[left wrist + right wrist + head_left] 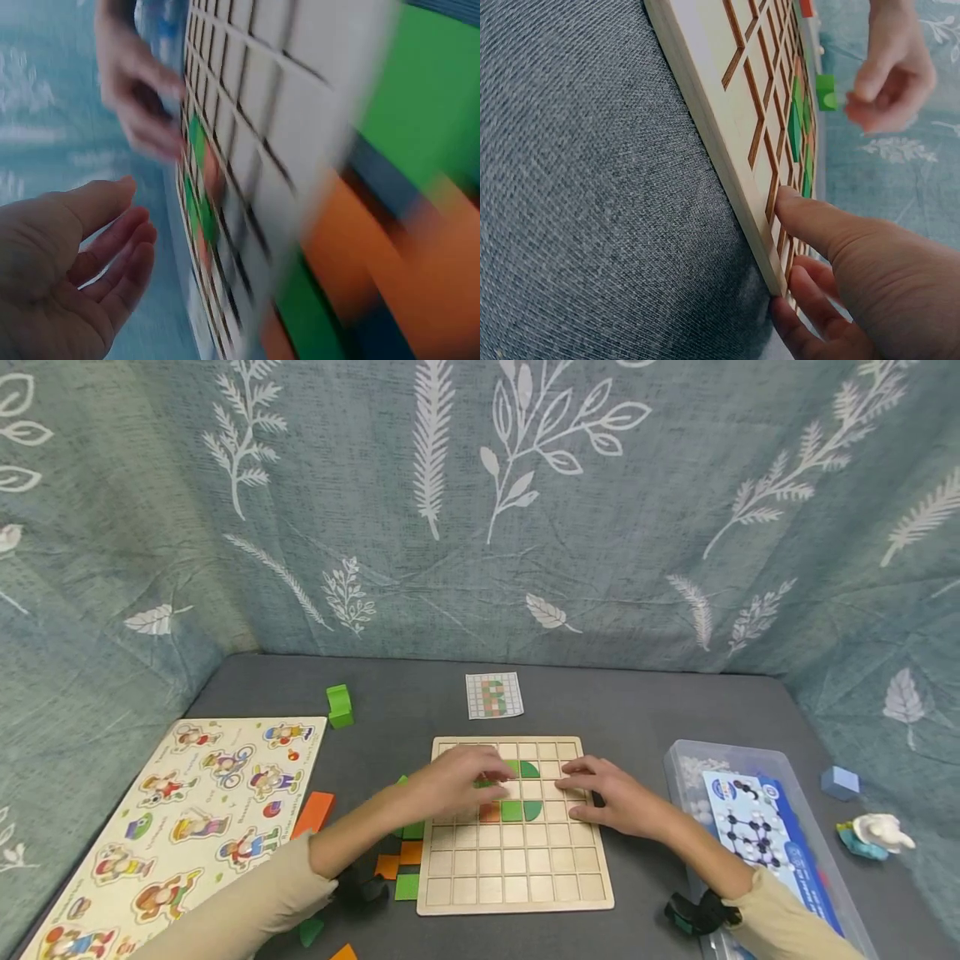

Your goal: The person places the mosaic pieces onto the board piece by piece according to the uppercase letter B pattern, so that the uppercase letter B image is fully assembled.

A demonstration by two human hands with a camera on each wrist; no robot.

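A pale wooden grid board [514, 863] lies on the dark cloth in the head view. Pieces sit in its upper middle cells, among them a green square [512, 811], an orange square [490, 812] and a dark green rounded piece [529, 769]. My left hand [461, 777] is over the board's left half, hiding some cells. Its thumb and fingers are apart in the left wrist view, with nothing visible between them. Along the right edge of the board rests my right hand [618, 797]. In the right wrist view its thumb touches the grid and a fingertip meets the edge.
A printed grid card [494, 695] lies beyond the board. Loose orange and green pieces [407, 887] are left of it, near a picture puzzle board [180, 852]. Green blocks [340, 706] stand farther back. To the right are a clear plastic box [682, 752], a blue block [840, 783] and a figurine [881, 833].
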